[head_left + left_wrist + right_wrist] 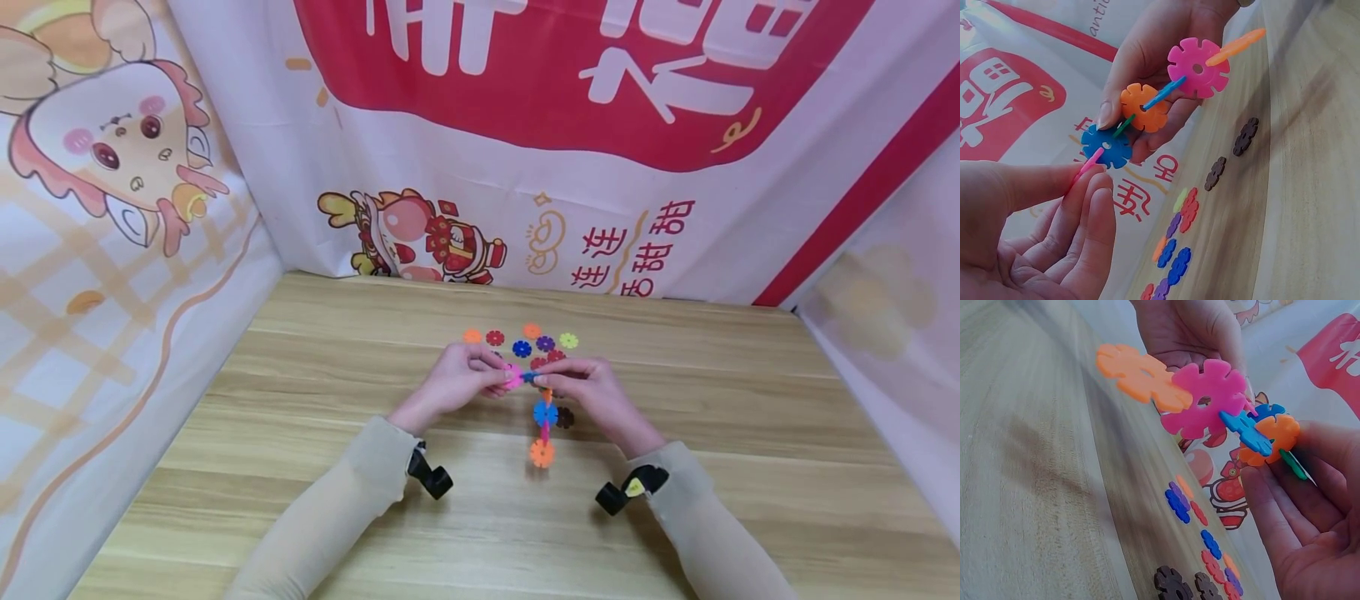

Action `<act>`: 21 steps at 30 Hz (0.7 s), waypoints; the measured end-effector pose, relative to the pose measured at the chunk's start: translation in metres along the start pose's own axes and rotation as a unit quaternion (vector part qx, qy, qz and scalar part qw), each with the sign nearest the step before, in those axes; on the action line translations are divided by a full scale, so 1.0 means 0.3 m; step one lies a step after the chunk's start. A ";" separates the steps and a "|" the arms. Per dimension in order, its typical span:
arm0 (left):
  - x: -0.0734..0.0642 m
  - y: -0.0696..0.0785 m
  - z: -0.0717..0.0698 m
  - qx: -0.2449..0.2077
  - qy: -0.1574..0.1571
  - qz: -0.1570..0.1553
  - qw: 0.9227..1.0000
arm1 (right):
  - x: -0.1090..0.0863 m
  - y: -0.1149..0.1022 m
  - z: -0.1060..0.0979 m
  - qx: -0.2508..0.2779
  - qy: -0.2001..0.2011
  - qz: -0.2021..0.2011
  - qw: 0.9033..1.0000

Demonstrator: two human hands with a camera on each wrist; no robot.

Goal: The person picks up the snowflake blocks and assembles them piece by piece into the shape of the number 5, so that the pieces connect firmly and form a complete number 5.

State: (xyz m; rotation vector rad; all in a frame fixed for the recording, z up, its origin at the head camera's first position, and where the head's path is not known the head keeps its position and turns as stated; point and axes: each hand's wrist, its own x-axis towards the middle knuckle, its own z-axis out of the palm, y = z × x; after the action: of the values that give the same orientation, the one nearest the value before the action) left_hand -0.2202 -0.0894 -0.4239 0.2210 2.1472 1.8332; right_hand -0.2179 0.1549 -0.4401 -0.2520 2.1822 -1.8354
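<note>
Pink plastic end disc (513, 377): located at the held end of the chain (545, 414), pinched by the left hand (456, 379). The right hand (592, 383) pinches the neighbouring blue disc (529, 377). To seat this joint well, align slot with slot, keep both discs square, and press straight — twisting could loosen other joints. Full seating cannot be confirmed.

Chain count: seven — two pink, two blue, two orange discs (542, 454), one green disc (1124, 125).

Worktop (337, 375) count, beyond the chain: three red discs (495, 338), two loose orange discs (532, 331), two loose blue discs (521, 348), two purple discs (545, 342), one yellow-green disc (568, 340); near the chain, two brown discs (566, 417).
</note>
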 end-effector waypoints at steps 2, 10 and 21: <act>-0.002 0.000 0.000 -0.004 -0.001 -0.001 1.000 | 0.000 -0.002 0.002 0.001 -0.001 0.001 1.000; -0.002 -0.002 -0.001 -0.013 -0.003 -0.002 1.000 | 0.003 -0.002 0.013 0.009 -0.003 -0.001 1.000; 0.003 0.000 -0.026 -0.001 -0.012 0.010 1.000 | 0.002 0.001 0.010 0.018 0.008 -0.016 1.000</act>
State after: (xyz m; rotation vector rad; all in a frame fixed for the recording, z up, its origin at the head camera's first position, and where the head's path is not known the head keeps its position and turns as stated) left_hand -0.2236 -0.0965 -0.4231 0.2651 2.1340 1.8340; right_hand -0.2176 0.1520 -0.4409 -0.2662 2.1657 -1.8974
